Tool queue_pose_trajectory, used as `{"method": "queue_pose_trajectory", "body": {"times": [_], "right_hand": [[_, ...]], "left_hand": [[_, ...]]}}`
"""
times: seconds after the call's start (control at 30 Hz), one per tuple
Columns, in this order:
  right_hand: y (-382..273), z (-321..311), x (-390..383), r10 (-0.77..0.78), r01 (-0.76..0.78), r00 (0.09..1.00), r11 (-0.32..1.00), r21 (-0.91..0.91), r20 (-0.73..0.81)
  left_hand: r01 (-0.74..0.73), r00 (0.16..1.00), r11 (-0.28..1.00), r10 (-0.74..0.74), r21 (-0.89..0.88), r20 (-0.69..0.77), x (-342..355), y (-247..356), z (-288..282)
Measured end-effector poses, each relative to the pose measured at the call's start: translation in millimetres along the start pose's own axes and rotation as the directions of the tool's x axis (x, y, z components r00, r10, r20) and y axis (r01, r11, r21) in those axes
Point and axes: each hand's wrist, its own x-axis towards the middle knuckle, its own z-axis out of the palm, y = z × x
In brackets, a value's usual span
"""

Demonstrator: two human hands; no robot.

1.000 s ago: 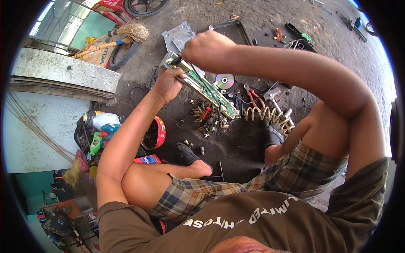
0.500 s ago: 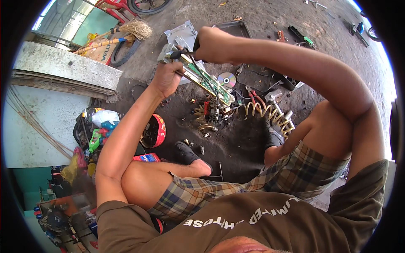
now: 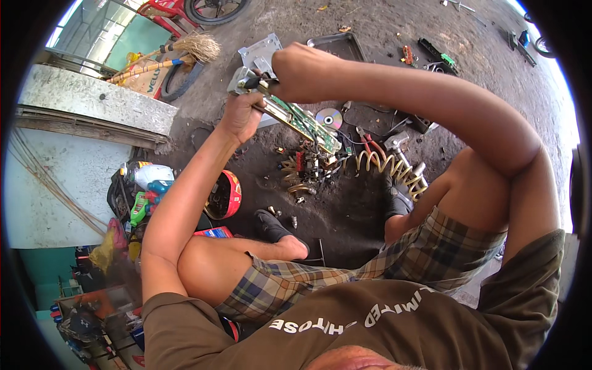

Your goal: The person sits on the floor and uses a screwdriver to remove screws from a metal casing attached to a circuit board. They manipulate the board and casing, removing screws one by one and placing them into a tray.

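My left hand [image 3: 243, 117] is closed on the upper end of a long metal assembly with a green circuit board [image 3: 314, 132], which slants down toward the right. My right hand [image 3: 302, 71] is curled just above and right of that end, beside a black piece [image 3: 253, 83]; what its fingers hold is hidden. A silver metal plate [image 3: 259, 46] lies behind the hands. Below the board sits a heap of small mixed parts [image 3: 305, 172], and a shiny disc [image 3: 328, 118] lies beside it.
Pliers [image 3: 370, 145], a coiled hose [image 3: 388, 163], a metal tray [image 3: 339, 46] and loose parts [image 3: 438, 55] lie on the dirty floor. At left are a round red tin [image 3: 225, 197], bottles [image 3: 151, 176], a wall ledge [image 3: 92, 108], brooms [image 3: 188, 46] and a tire [image 3: 185, 86].
The assembly and my left hand have shifted slightly up and left since a second ago. My right hand moved rightward, then back left and a little down, staying curled by the assembly's end.
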Motion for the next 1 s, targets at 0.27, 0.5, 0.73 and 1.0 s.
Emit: {"method": "queue_pose_trajectory", "body": {"times": [0.27, 0.5, 0.73, 1.0], "right_hand": [[5, 13, -3, 0.494, -0.563, 0.784, 0.309, 0.767, 0.376], [-15, 34, -48, 0.453, -0.592, 0.780, 0.310, 0.744, 0.432], [-22, 35, -68, 0.377, -0.565, 0.807, 0.264, 0.782, 0.455], [-12, 40, -65, 0.359, -0.451, 0.880, 0.431, 0.782, 0.309]], "left_hand": [[-0.128, 0.987, 0.990, 0.121, 0.056, 0.108, -11, -10, -5], [-0.359, 0.911, 0.925, 0.320, 0.123, 0.259, -41, -18, 9], [-0.531, 0.841, 0.767, 0.427, 0.359, 0.332, -56, -18, 3], [-0.533, 0.842, 0.705, 0.384, 0.468, 0.380, -57, 0, 19]]}}
